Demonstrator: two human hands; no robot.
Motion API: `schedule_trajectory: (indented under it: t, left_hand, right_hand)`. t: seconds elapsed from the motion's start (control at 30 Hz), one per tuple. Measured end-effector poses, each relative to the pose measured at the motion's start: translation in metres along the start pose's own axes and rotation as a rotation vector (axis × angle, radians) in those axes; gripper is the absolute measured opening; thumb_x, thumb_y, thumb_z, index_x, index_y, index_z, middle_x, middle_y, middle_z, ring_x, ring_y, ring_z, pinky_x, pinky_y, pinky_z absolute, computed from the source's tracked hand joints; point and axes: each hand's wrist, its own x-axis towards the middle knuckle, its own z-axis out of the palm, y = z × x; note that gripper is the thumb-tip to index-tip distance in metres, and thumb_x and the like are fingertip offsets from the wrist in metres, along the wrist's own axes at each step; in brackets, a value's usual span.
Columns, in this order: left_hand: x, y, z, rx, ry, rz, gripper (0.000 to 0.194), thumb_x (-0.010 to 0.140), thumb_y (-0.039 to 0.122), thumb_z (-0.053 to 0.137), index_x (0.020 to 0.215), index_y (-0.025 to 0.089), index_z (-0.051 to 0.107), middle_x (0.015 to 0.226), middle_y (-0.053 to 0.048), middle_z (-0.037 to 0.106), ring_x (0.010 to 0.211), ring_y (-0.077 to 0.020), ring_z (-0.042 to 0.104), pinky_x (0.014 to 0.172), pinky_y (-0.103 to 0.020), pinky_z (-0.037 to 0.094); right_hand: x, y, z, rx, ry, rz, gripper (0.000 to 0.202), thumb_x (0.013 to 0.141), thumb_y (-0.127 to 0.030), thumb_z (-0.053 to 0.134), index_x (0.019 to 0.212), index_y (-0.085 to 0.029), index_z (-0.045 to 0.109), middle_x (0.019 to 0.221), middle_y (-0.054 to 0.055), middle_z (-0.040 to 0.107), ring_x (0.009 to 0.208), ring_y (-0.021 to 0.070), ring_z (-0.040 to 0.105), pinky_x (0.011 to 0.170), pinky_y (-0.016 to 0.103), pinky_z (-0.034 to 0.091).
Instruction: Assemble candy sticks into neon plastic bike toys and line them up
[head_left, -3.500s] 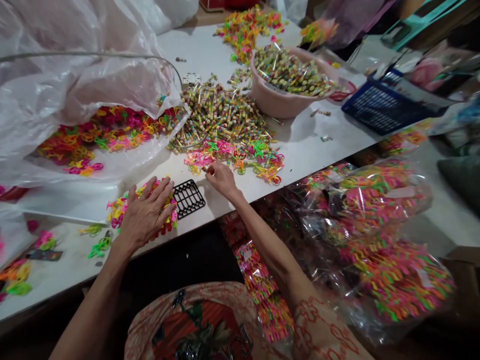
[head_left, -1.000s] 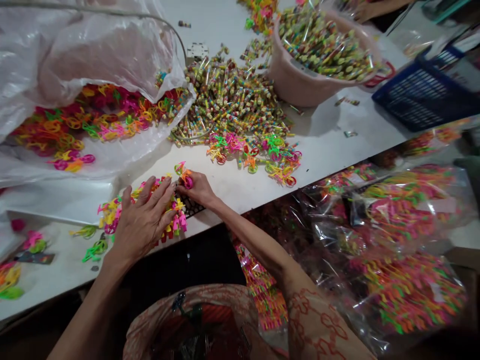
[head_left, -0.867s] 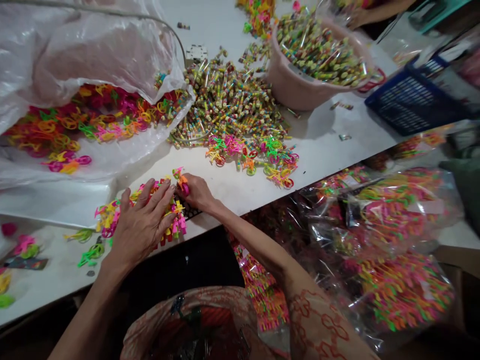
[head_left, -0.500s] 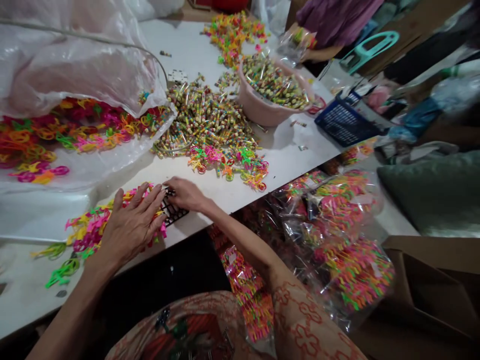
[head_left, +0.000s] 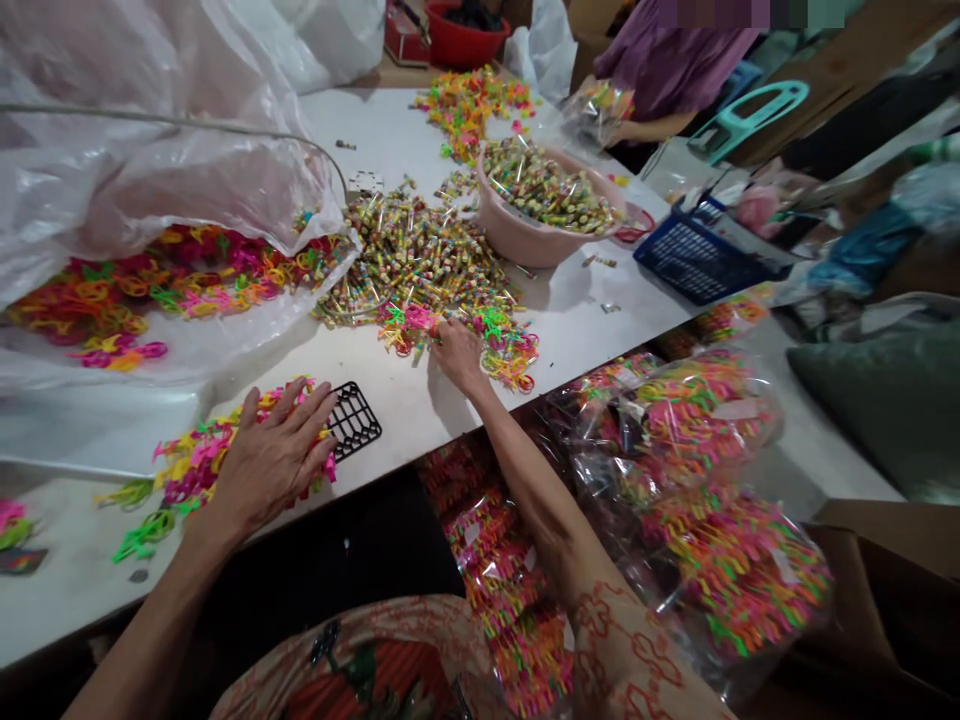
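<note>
My left hand (head_left: 274, 455) lies flat, fingers stretched, over a row of small bright plastic toys (head_left: 191, 460) in pink, yellow and green. Beyond its fingertips the uncovered end of a black plastic grid rack (head_left: 357, 420) shows on the white table. My right hand (head_left: 457, 350) is at a small heap of coloured plastic toys with wheel-like rings (head_left: 508, 345), its fingers curled in among them. What they pinch, if anything, is hidden. Right behind the heap spreads a large pile of small candy-filled clear tubes (head_left: 420, 250).
A pink basin (head_left: 525, 235) of similar tubes stands behind, beside a blue basket (head_left: 697, 250). An open clear plastic sack (head_left: 247, 340) of toys covers the left. Filled bags (head_left: 720, 420) lie below the table edge. A co-worker in a purple top (head_left: 667, 60) handles a bag.
My right hand has left the black rack's end and moved right and away from me to the toy heap. My left hand stays on the row of toys. The view has shifted slightly.
</note>
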Motion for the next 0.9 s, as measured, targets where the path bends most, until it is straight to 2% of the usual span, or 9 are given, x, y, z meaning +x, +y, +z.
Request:
schedule_trajectory:
  t: [0.13, 0.2, 0.37, 0.43, 0.53, 0.63, 0.73, 0.83, 0.9]
  left_hand:
    - [-0.003, 0.002, 0.001, -0.012, 0.002, 0.008, 0.051, 0.097, 0.038, 0.028, 0.140, 0.020, 0.046, 0.146, -0.011, 0.047, 0.140, -0.0328, 0.036, 0.114, -0.062, 0.014]
    - [-0.002, 0.002, 0.000, -0.030, 0.001, 0.002, 0.050, 0.097, 0.038, 0.029, 0.142, 0.021, 0.044, 0.146, -0.011, 0.046, 0.139, -0.0330, 0.036, 0.113, -0.063, 0.014]
    - [-0.001, 0.003, -0.002, -0.037, 0.013, 0.003, 0.051, 0.096, 0.039, 0.030, 0.143, 0.022, 0.043, 0.145, -0.011, 0.047, 0.138, -0.0336, 0.038, 0.113, -0.064, 0.016]
    - [-0.001, 0.002, -0.002, -0.044, 0.021, 0.001, 0.051, 0.096, 0.039, 0.030, 0.143, 0.022, 0.043, 0.145, -0.011, 0.048, 0.138, -0.0335, 0.038, 0.113, -0.064, 0.016]
    - [-0.001, 0.001, -0.001, -0.077, 0.027, -0.003, 0.051, 0.096, 0.039, 0.032, 0.143, 0.024, 0.042, 0.145, -0.010, 0.048, 0.139, -0.0327, 0.037, 0.114, -0.063, 0.015]
    - [-0.002, 0.000, 0.000, -0.107, 0.027, -0.007, 0.051, 0.095, 0.038, 0.034, 0.144, 0.025, 0.041, 0.146, -0.010, 0.047, 0.140, -0.0328, 0.035, 0.114, -0.063, 0.013]
    - [-0.002, 0.001, 0.000, -0.104, 0.023, -0.016, 0.051, 0.095, 0.038, 0.033, 0.145, 0.026, 0.040, 0.146, -0.009, 0.047, 0.140, -0.0324, 0.035, 0.114, -0.062, 0.013]
    - [-0.002, 0.001, -0.001, -0.093, 0.018, -0.019, 0.050, 0.095, 0.037, 0.031, 0.144, 0.027, 0.040, 0.147, -0.009, 0.046, 0.140, -0.0312, 0.036, 0.115, -0.060, 0.013]
    - [-0.002, 0.001, -0.001, -0.091, 0.016, -0.044, 0.049, 0.095, 0.037, 0.032, 0.142, 0.030, 0.042, 0.150, -0.008, 0.042, 0.141, -0.0305, 0.034, 0.115, -0.059, 0.015]
  right_hand:
    - [-0.026, 0.004, 0.004, 0.142, 0.020, -0.072, 0.025, 0.089, -0.017, 0.045, 0.104, -0.021, 0.065, 0.112, 0.007, 0.063, 0.099, 0.0196, 0.059, 0.078, 0.027, 0.041]
    - [-0.035, 0.000, 0.010, 0.196, 0.045, -0.054, 0.026, 0.090, -0.021, 0.046, 0.108, -0.023, 0.065, 0.113, 0.007, 0.062, 0.100, 0.0191, 0.059, 0.078, 0.028, 0.042]
    - [-0.020, -0.018, 0.017, 0.197, 0.049, 0.075, 0.031, 0.092, -0.040, 0.047, 0.089, -0.018, 0.069, 0.098, 0.010, 0.066, 0.092, 0.0213, 0.061, 0.078, 0.030, 0.043]
    - [-0.006, -0.016, 0.012, 0.216, 0.069, 0.074, 0.029, 0.092, -0.037, 0.047, 0.092, -0.017, 0.069, 0.098, 0.010, 0.067, 0.092, 0.0213, 0.061, 0.079, 0.031, 0.043]
    - [0.006, 0.005, 0.000, 0.225, 0.106, 0.044, 0.028, 0.089, -0.020, 0.044, 0.103, -0.016, 0.068, 0.102, 0.009, 0.066, 0.096, 0.0212, 0.060, 0.082, 0.033, 0.044]
    - [0.004, 0.027, -0.008, 0.052, -0.034, -0.022, 0.036, 0.082, -0.007, 0.045, 0.109, -0.016, 0.067, 0.115, 0.012, 0.062, 0.100, 0.0237, 0.060, 0.081, 0.034, 0.044]
    - [-0.005, 0.035, -0.011, -0.127, -0.183, -0.105, 0.034, 0.085, -0.008, 0.041, 0.104, -0.014, 0.069, 0.120, 0.016, 0.059, 0.096, 0.0249, 0.061, 0.076, 0.034, 0.043]
    - [-0.018, 0.034, -0.011, -0.116, -0.173, -0.132, 0.030, 0.088, -0.012, 0.041, 0.101, -0.014, 0.068, 0.113, 0.015, 0.060, 0.092, 0.0232, 0.060, 0.074, 0.032, 0.041]
    - [-0.029, 0.031, -0.009, 0.010, -0.144, -0.163, 0.025, 0.085, -0.013, 0.046, 0.098, -0.016, 0.068, 0.105, 0.012, 0.061, 0.090, 0.0209, 0.059, 0.074, 0.030, 0.040]
